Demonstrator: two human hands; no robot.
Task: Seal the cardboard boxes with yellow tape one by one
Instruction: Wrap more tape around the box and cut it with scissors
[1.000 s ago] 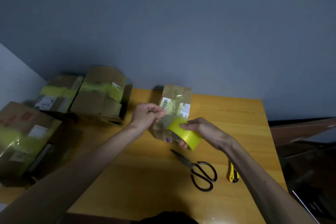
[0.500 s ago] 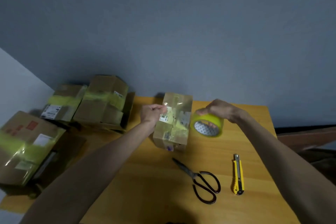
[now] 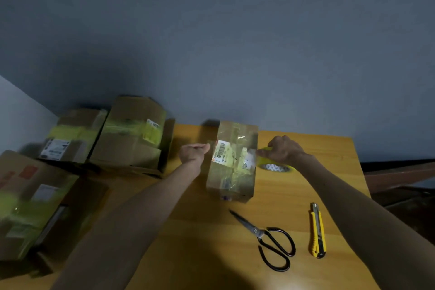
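A small cardboard box (image 3: 231, 179) with white labels and shiny tape lies on the wooden table (image 3: 202, 226). My left hand (image 3: 193, 154) is at its left top edge, fingers curled, pinching the end of a tape strip that runs across the box top. My right hand (image 3: 283, 150) grips the yellow tape roll (image 3: 276, 167) from above, just right of the box, low over the table.
Black scissors (image 3: 270, 240) and a yellow utility knife (image 3: 317, 231) lie on the table in front of the box. Three larger boxes bearing yellow tape (image 3: 131, 134) (image 3: 70, 136) (image 3: 30, 200) stand to the left. A blue wall rises behind.
My right hand carried the roll from in front of the box over to its right side, drawing tape across the top, then lowered it toward the table. My left hand stayed at the left edge.
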